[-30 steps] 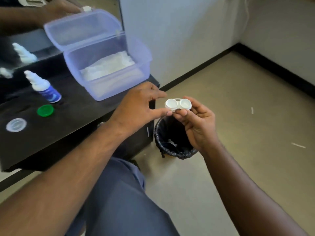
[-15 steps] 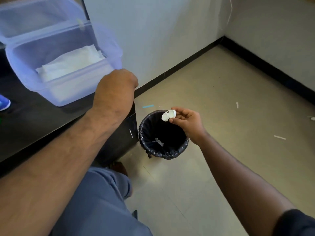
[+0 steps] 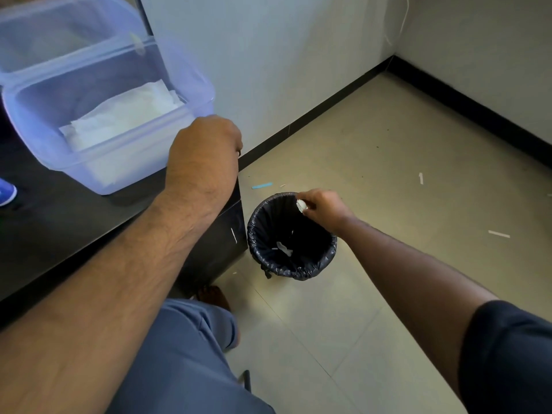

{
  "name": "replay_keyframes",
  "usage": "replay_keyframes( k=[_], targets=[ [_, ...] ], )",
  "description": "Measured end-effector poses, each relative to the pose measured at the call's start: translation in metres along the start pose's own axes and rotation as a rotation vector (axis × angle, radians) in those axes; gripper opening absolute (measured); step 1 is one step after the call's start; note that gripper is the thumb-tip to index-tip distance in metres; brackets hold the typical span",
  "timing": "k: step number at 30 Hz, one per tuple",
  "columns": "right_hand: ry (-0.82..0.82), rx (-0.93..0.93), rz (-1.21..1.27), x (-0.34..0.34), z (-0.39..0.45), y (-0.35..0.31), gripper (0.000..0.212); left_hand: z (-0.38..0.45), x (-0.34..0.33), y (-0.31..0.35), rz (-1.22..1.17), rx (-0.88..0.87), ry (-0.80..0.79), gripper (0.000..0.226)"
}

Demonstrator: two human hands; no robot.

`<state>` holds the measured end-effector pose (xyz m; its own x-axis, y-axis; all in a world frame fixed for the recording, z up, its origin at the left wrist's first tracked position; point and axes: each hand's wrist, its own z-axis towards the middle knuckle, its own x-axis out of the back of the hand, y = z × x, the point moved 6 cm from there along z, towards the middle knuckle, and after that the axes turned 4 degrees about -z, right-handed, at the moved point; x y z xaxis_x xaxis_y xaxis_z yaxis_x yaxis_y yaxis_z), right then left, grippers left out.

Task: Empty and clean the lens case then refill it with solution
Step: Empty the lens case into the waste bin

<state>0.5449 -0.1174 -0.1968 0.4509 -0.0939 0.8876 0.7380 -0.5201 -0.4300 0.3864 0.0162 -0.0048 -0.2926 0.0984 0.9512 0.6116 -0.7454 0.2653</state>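
The right hand pinches the white lens case at its fingertips, palm turned down; only a small part of the case shows beyond the fingers, over the near-right rim of the black-lined waste bin standing on the floor. White scraps lie inside the bin. The left hand rests at the corner of the dark table, knuckles up, fingers curled under and hidden, so its grip cannot be told. Just beside it stands an open translucent box holding white tissues.
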Motion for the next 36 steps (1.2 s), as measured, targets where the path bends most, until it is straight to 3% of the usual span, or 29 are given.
replay_keyframes(
  k=[6,15,25,29,36],
  targets=[
    [-0.119,0.127,-0.262,-0.002,0.003,-0.011,0.040,0.001,0.000,-0.001,-0.030,-0.011,0.008,0.017],
    [-0.149,0.288,-0.543,0.004,0.010,-0.029,0.038,0.003,0.000,-0.001,-0.021,0.007,-0.016,0.019],
    [-0.092,0.252,-0.562,0.014,0.015,-0.030,0.036,0.002,0.001,0.000,-0.029,0.010,-0.038,0.019],
    [-0.159,0.270,-0.539,0.007,0.009,-0.031,0.039,0.001,0.001,0.000,-0.055,0.008,-0.034,0.021],
    [-0.073,0.306,-0.511,0.001,0.004,-0.030,0.041,-0.003,0.002,0.002,-0.073,-0.004,-0.051,0.021]
  ],
)
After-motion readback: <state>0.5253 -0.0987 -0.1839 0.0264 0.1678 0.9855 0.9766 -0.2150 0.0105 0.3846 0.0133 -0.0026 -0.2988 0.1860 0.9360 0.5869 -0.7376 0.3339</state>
